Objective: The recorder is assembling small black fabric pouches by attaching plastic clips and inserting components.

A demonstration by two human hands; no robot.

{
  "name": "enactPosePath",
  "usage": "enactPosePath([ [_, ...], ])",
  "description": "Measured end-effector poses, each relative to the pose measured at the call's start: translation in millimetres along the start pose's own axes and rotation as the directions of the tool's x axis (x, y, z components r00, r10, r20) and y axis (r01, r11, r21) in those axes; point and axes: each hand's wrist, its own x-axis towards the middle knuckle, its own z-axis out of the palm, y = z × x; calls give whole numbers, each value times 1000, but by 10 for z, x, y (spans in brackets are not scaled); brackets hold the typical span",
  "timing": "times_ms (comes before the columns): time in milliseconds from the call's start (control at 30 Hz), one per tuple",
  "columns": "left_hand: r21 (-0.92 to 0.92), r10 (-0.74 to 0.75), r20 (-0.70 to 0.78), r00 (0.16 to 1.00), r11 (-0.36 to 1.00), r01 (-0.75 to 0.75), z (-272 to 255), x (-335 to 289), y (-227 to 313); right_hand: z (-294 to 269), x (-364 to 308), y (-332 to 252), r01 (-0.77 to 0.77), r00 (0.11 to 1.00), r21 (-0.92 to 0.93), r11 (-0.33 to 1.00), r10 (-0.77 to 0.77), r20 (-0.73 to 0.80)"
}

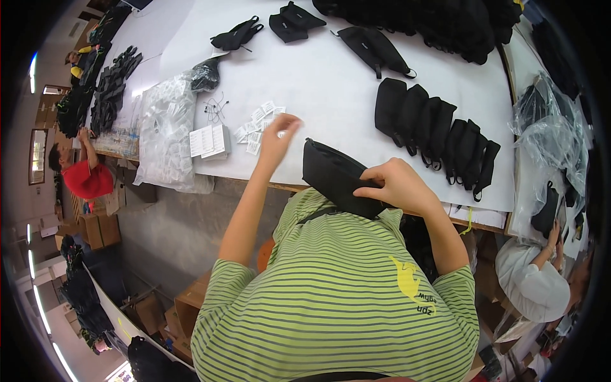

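In front of my body, a black zip pouch (pixel 336 175) is tilted over the table's near edge. My right hand (pixel 398 184) grips it, thumb on the near face. My left hand (pixel 278 143) is raised beside the loose white labels (pixel 253 141), left of the pouch and apart from it. Its fingers are curled toward the thumb in a pinch; whatever may be between the tips is too small to make out. A stack of white printed cards (pixel 210 142) lies left of that hand, with thin black cords (pixel 216 109) behind it.
Overlapping black pouches (pixel 439 130) lie in a row at right. More pouches (pixel 375 51) and a big black pile (pixel 439 22) are at the back. A clear bag of small white pieces (pixel 168 127) stands left. Co-workers in red (pixel 88 179) and white (pixel 531 280) flank the tables.
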Motion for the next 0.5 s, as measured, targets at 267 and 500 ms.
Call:
enactPosePath([
  [267,614,87,-310,947,778,130,12,-151,-1237,-27,-22,102,-56,991,-129,990,40,-128],
  [500,55,159,-186,970,987,-151,310,-158,480,151,93,292,42,952,-437,899,-169,-257],
])
